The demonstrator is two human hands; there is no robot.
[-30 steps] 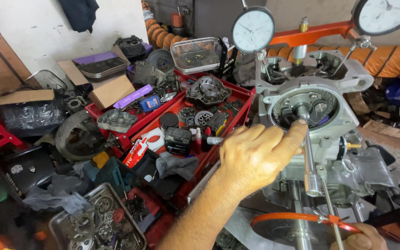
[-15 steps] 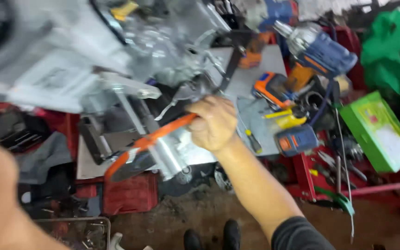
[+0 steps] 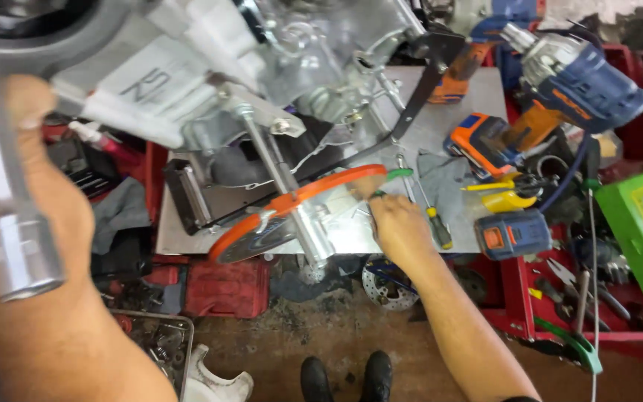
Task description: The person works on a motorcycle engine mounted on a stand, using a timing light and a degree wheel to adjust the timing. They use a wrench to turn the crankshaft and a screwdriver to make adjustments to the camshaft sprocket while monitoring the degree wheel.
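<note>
Left hand [image 3: 31, 223], blurred and close, grip closed on steel socket tube [image 3: 5, 216]; right hand [image 3: 398, 229] at orange disc [image 3: 292, 212] rim on metal surface [image 3: 455, 112], grip indiscernible, fingertips hidden.

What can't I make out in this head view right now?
- Left hand: blurred, close to the lens; grip on the socket tube unclear.
- Right hand: fingertips hidden beside the orange disc; whether they hold anything is unclear.
- Engine casing: top cut off by the frame edge.
</note>
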